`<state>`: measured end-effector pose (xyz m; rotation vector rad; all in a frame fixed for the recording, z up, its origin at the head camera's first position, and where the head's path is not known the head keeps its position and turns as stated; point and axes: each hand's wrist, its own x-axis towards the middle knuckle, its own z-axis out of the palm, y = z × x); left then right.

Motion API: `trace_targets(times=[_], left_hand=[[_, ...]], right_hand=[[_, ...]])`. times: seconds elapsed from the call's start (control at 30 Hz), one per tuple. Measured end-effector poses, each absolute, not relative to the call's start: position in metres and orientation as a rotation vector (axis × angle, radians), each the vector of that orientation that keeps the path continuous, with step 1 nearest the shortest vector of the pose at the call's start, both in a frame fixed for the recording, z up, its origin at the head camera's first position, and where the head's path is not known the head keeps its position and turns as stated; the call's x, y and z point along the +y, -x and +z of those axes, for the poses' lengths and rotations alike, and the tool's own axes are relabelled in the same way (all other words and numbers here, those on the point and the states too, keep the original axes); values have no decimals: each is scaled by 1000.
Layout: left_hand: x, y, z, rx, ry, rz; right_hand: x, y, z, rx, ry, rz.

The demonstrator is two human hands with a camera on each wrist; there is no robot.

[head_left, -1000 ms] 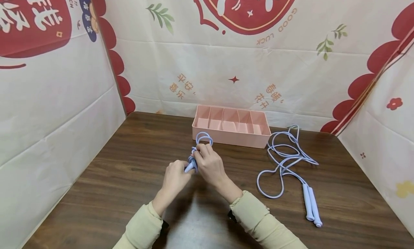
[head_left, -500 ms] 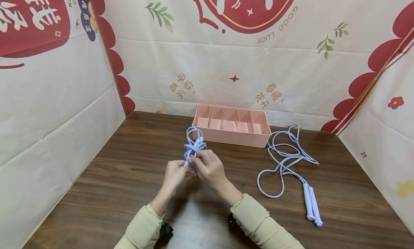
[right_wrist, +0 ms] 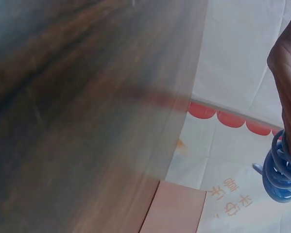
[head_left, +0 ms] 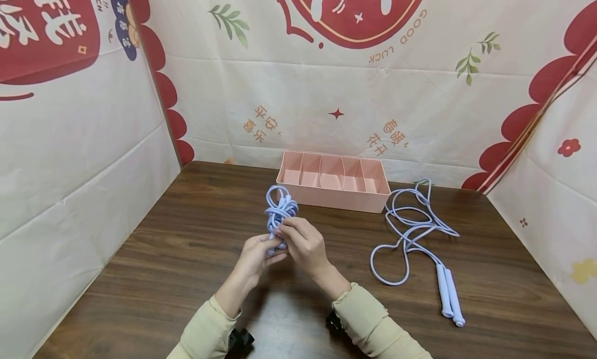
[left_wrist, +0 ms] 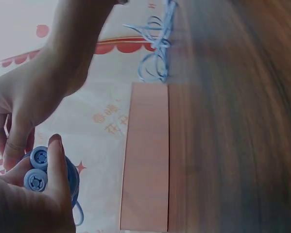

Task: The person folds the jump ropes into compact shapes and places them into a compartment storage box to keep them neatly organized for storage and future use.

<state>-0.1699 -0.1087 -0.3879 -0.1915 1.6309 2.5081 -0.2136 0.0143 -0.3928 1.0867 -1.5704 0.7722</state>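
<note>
Currently, my left hand [head_left: 254,255] grips blue rope bundle [head_left: 282,210] by handle ends [left_wrist: 36,181]; my right hand [head_left: 305,245] pinches its coils, near pink box [head_left: 332,197]. Coils could unravel should my pinch slacken.

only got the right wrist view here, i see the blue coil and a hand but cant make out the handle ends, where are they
Observer: The left wrist view shows two round handle ends of the bundled rope side by side in the left hand.
Operator: ok and is there any other rope around
Observer: Yes, in the head view a second rope lies loose on the table, mostly to the right of the pink box.
</note>
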Motion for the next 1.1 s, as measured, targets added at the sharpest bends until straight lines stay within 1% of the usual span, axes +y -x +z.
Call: trace_targets(times=[0.23,0.4,0.6,0.8,0.9,1.1], left_hand=[[-118,168,-385,1322,83,2479],[-119,168,-384,1134,82,2484],[-121,171,-386,1452,-44,2417],[-122,175,-377,1673,-158,2278],[-120,176,-374,1796,-136,2224],[-114,189,-377,2008,-9,2144]], right_hand=[[14,211,-391,-1581,-1043,953],[14,210,-392,-1550,-1041,1074],[18,210,-394,-1570,-1079,993],[27,213,-390,-1623,-1072,866],[33,212,-388,-1653,-1072,807],[53,200,-388,-1695,-1079,760]])
